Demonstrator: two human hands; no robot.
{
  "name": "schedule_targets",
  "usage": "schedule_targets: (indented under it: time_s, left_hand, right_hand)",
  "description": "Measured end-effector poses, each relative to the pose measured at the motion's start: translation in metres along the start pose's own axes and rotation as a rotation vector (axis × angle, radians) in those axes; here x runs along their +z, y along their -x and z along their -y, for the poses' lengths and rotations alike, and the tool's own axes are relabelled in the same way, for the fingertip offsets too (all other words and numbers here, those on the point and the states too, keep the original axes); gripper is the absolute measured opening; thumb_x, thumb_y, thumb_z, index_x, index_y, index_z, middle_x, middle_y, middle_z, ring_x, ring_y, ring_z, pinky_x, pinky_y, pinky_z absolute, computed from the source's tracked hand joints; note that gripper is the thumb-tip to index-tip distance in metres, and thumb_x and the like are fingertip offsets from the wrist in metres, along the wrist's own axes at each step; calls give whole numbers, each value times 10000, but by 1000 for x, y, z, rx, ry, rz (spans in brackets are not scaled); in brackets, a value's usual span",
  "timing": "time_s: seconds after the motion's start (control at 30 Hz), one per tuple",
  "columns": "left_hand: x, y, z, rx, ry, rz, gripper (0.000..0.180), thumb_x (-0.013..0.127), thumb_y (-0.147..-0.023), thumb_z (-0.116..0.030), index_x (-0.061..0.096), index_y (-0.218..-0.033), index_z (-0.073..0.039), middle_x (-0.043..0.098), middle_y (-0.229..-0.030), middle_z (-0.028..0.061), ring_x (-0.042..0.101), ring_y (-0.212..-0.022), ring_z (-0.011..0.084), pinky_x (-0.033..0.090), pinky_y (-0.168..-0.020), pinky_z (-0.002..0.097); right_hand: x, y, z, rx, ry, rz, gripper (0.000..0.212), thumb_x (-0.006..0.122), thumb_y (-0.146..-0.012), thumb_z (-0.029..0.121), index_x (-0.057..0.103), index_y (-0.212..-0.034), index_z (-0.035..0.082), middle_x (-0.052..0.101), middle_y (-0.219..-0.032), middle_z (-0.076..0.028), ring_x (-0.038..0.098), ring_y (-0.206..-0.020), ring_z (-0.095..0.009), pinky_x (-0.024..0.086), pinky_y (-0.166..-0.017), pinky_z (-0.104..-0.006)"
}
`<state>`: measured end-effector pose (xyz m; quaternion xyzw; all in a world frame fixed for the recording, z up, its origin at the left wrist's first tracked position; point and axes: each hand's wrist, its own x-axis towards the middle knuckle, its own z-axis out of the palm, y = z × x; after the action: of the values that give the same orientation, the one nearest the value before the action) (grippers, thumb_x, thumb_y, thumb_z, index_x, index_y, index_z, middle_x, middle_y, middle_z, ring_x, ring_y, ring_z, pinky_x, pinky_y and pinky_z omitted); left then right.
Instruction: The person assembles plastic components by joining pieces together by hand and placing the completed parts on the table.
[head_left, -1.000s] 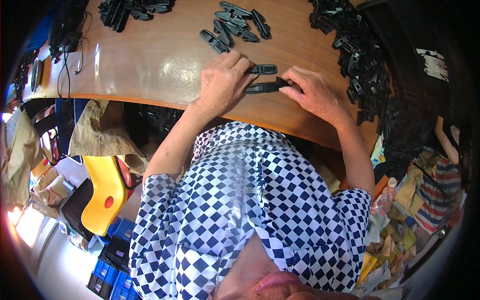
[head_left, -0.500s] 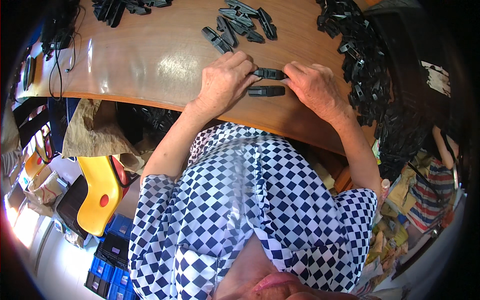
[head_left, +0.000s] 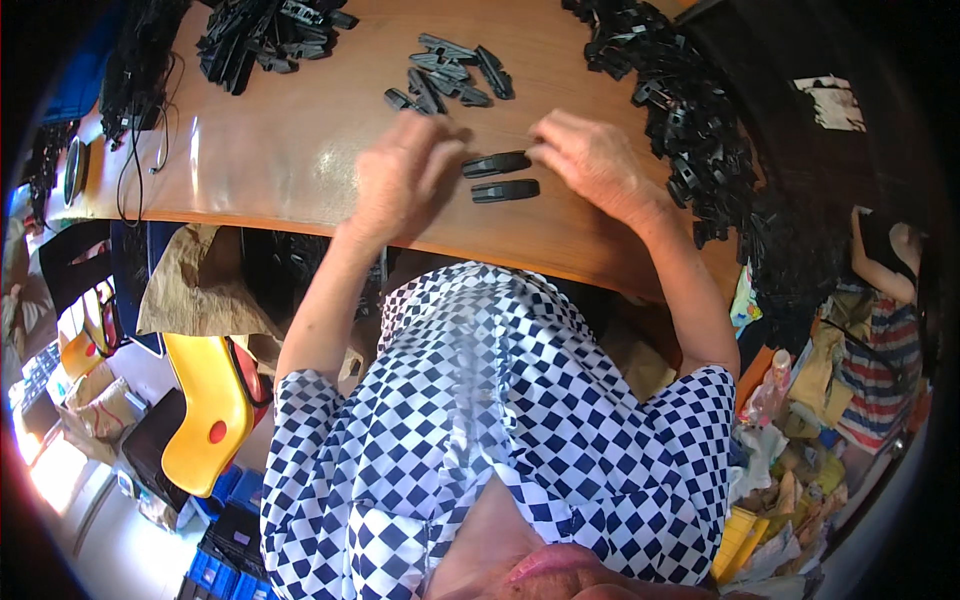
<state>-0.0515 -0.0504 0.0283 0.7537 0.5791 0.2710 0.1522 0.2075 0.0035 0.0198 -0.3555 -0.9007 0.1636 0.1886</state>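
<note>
Spanning the upper part of the view, one wooden table (head_left: 300, 150) carries all the work. One person in a blue-and-white checked shirt (head_left: 500, 430) leans over its near edge, both forearms reaching onto the top.

One long heap of black plastic parts (head_left: 690, 110) runs down the right side of the table; its pieces are too many and too tangled to count. One second heap of black parts (head_left: 260, 40) lies at the far left, also uncountable. Between them sits one small cluster of black parts (head_left: 445, 75), roughly eight pieces, lying loose and overlapping. One yellow chair (head_left: 205, 400) stands below the table edge on the left.

Two hands are at work. The left hand (head_left: 405, 175) is blurred, fingers spread and loose above the table top, holding nothing that can be seen. The right hand (head_left: 590, 155) has its fingertips pinched on the right end of the upper black clip (head_left: 497, 163), which lies flat between the two hands. One lower black clip (head_left: 505, 190) lies just beside it, parallel, nearer the person, touched by neither hand.
</note>
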Motion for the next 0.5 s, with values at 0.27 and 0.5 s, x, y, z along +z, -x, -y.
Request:
schedule_targets:
  time_s: [0.27,0.5]
  left_hand:
    - [-8,-19,35,-208,-334,69,413,700,-889,-427,605,-1149,-119,638,-1132,150,673,-960,375,547,-756,476]
    - [0,9,51,-81,-222,-108,386,734,-877,-181,571,-1214,-87,687,-1076,148,684,-958,320,545,-789,411]
  right_hand:
    - [-7,-21,-88,149,522,-216,127,616,-887,69,618,-1011,43,615,-975,-133,654,-883,-306,552,-749,-455]
    - [8,-27,-99,151,488,-194,151,610,-860,17,626,-1010,26,604,-1037,-134,639,-977,-329,561,-831,-438]
